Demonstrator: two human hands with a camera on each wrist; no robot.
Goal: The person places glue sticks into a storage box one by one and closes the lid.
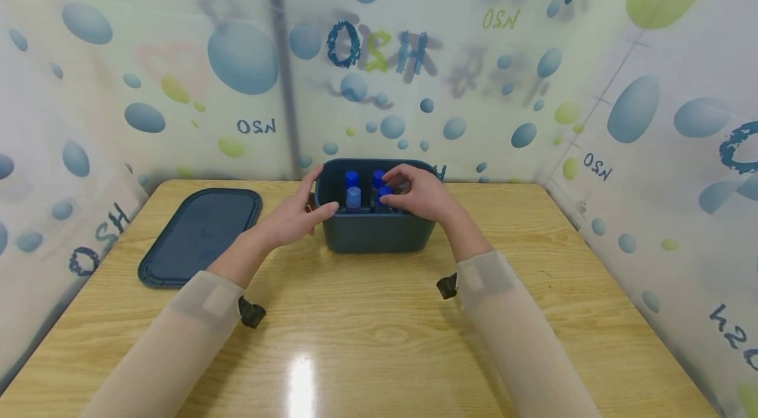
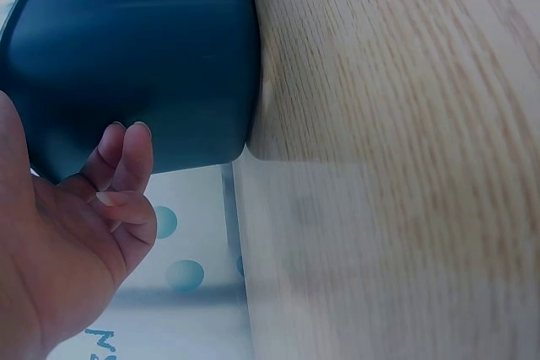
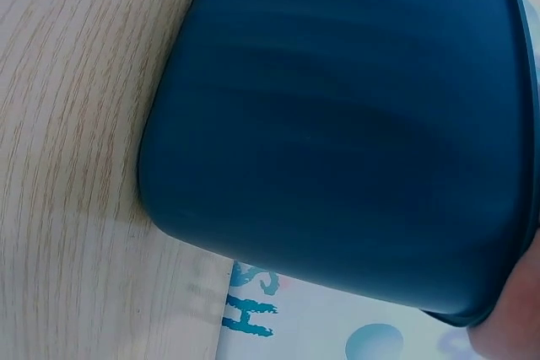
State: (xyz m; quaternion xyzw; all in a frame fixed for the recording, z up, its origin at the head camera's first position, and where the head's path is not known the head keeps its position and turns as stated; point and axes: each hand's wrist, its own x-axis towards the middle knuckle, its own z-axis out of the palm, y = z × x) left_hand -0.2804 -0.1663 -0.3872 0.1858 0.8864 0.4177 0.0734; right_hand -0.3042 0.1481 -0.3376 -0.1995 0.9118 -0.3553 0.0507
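A dark teal plastic bin (image 1: 379, 234) stands on the table, several blue-capped bottles (image 1: 353, 197) upright inside it. My right hand (image 1: 423, 194) reaches over its right end, thumb and index finger around the blue cap of the front right bottle (image 1: 385, 191). At the bin's left end is my left hand (image 1: 296, 217), its thumb stretched by the front corner and its index finger at the rim. In the left wrist view, the other fingers of that hand bend loosely beside the end wall. The right wrist view mostly shows the bin's outer wall (image 3: 337, 141), hiding the right fingers.
A dark blue lid (image 1: 201, 234) lies flat on the wooden table (image 1: 367, 339), left of the bin. Right behind the table hangs a white patterned curtain (image 1: 474, 108), which also runs along both sides. Each forearm wears a black strap piece (image 1: 251, 313) near the cuff.
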